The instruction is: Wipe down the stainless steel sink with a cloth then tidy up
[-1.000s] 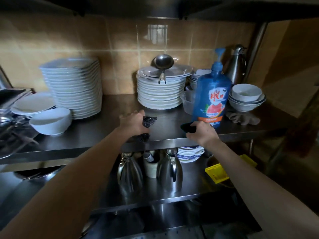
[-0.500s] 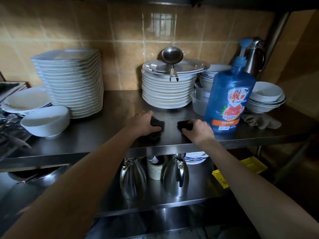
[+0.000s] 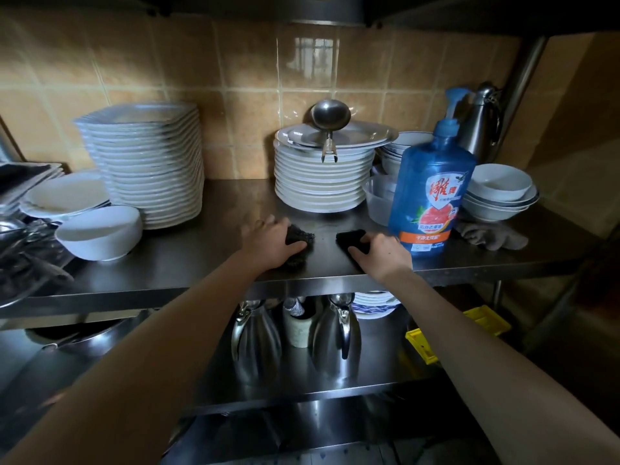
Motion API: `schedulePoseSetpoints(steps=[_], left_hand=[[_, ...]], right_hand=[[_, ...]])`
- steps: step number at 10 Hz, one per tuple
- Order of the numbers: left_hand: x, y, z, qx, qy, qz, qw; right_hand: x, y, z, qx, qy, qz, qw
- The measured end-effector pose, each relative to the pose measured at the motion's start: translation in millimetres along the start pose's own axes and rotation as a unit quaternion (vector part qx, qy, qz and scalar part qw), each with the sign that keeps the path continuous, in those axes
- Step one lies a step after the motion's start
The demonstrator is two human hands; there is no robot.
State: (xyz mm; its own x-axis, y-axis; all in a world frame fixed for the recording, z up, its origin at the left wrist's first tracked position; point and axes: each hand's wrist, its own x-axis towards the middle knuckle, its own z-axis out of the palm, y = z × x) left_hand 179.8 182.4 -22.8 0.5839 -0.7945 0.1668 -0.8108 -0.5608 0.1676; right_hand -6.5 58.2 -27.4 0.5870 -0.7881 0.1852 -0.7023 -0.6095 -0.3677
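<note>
Dim kitchen corner w/ beige tiled wall at back, window glare on one tile, stainless rack: upper shelf, lower shelf under it, upright post at rt, dark overhang up top.

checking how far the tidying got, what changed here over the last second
Both hands moved from the front edge of the shelf further in, toward the plates. The left hand carried the dark scrubber in with it; the right hand slid the black sponge in beside the soap bottle. Both still hold them. Plates, bowls and soap bottle stayed put.
</note>
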Motion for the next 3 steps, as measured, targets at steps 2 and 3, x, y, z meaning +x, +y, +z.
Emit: schedulePoseSetpoints(steps=[2, 3], left_hand=[[-44, 28, -17, 0.007, 0.024, 0.005, 1.000], [-68, 45, -22, 0.011, 0.017, 0.010, 1.000]], right_hand=[[-40, 12, -25, 0.045, 0.007, -0.029, 0.999], [-65, 23, -39, 0.037, 0.016, -0.033, 0.999]])
